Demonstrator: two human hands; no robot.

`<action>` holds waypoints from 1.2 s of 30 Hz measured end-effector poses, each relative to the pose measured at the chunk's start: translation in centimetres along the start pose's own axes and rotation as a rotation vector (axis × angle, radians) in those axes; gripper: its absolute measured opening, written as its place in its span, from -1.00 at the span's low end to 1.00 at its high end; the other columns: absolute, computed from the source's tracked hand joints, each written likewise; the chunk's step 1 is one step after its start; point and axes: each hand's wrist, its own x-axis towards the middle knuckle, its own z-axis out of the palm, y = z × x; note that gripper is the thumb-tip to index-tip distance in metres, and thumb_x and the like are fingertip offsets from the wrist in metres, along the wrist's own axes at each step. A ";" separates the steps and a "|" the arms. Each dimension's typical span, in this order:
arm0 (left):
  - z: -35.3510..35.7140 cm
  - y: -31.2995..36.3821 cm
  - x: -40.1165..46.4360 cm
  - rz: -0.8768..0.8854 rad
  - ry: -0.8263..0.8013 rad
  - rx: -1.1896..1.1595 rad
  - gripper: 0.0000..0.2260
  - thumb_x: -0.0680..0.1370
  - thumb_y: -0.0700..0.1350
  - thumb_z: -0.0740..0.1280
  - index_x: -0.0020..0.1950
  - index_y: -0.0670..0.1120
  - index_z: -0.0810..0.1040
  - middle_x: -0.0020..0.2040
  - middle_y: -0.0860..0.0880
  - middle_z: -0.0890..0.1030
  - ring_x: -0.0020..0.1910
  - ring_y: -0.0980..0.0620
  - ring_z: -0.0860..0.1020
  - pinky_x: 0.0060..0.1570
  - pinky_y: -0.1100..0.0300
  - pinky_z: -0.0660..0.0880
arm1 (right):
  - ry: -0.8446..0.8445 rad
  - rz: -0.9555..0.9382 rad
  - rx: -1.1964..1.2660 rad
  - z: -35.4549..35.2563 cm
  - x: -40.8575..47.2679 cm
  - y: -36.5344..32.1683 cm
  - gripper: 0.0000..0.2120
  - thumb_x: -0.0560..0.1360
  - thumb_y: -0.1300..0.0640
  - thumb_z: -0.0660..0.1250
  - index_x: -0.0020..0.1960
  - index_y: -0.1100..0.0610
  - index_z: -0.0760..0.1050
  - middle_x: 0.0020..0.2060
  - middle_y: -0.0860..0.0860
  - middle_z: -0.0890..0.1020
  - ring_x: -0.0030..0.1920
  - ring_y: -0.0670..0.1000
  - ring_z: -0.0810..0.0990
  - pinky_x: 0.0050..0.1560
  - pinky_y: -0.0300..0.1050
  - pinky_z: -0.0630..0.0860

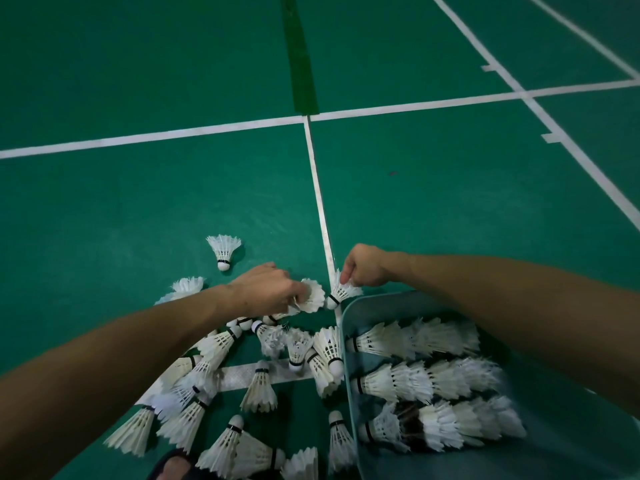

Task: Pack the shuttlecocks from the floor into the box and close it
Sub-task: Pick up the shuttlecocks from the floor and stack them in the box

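Right hand [362, 266] pinches shuttlecock [343, 292] by feathers, just beyond far left corner of box [349, 308]. Left hand [266, 289] grips second shuttlecock [311, 295] left of that corner. Loose shuttlecocks [259, 386] litter floor left of box; three rows [415, 379] lie inside box.

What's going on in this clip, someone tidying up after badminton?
A person crouched on a green court floor is gathering shuttlecocks. The left hand grips one shuttlecock by its feathers, and the right hand pinches another just outside the box's near corner. The teal box already holds three rows of nested shuttlecocks. Many loose ones lie scattered on the floor to its left, one standing apart, so packing is unfinished.
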 end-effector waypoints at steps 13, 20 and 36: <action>-14.2 3.8 -4.2 -0.159 0.169 -0.353 -0.69 0.52 0.00 0.57 0.22 0.06 0.62 0.05 0.14 0.68 0.01 0.28 0.62 0.10 0.24 0.57 | 0.326 -0.163 0.040 -8.0 -11.3 -4.4 -0.89 0.49 0.24 0.50 0.01 0.12 0.70 -0.20 -0.16 0.62 -0.13 -0.15 0.61 -0.26 -0.40 0.43; -21.3 12.1 -7.6 -0.030 0.204 -0.314 -0.71 0.50 0.01 0.58 0.18 0.10 0.63 -0.06 0.17 0.67 -0.06 0.27 0.62 0.00 0.26 0.55 | 0.393 -0.176 0.002 -9.6 -20.6 -5.3 -0.89 0.44 0.24 0.50 -0.10 0.05 0.68 -0.22 -0.04 0.73 -0.39 -0.20 0.64 -0.33 -0.35 0.56; -15.6 18.6 -6.3 -0.053 0.199 -0.334 -0.75 0.57 -0.02 0.51 0.23 0.09 0.60 0.04 0.13 0.66 0.00 0.19 0.62 0.10 0.04 0.63 | 0.004 0.038 -0.019 4.0 -20.9 1.3 -0.85 0.51 0.25 0.44 0.06 0.19 0.71 -0.08 0.07 0.74 -0.26 -0.03 0.72 -0.24 -0.17 0.68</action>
